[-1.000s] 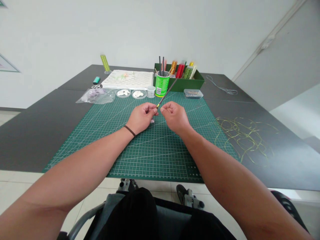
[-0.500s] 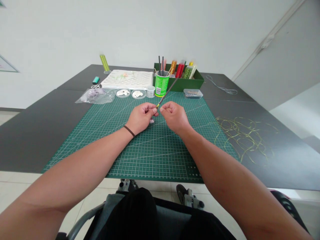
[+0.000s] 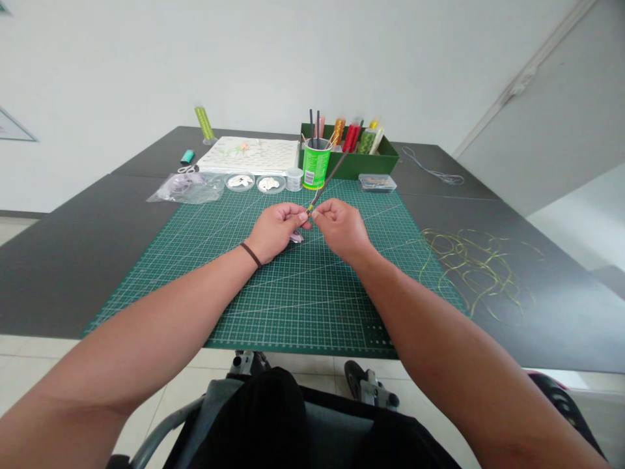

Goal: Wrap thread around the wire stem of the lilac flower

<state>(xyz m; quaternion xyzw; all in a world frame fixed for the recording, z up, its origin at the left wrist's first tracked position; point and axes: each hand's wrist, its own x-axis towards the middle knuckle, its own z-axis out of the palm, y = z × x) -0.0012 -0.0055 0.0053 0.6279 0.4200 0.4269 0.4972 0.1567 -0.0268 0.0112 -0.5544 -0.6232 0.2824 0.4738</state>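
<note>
My left hand point(image 3: 276, 228) and right hand point(image 3: 340, 225) both pinch the thin stick point(image 3: 329, 176); slackening could let its green wrap point(image 3: 309, 208) unravel.

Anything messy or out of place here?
Only the loose tangle of yellow-green wire sprawled on the table right of the cutting mat. Rest looks orderly; left hand and right hand pinch a thin stick.

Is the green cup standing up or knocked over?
Standing up: the green cup rests on its base, sticks poking out its top.
</note>
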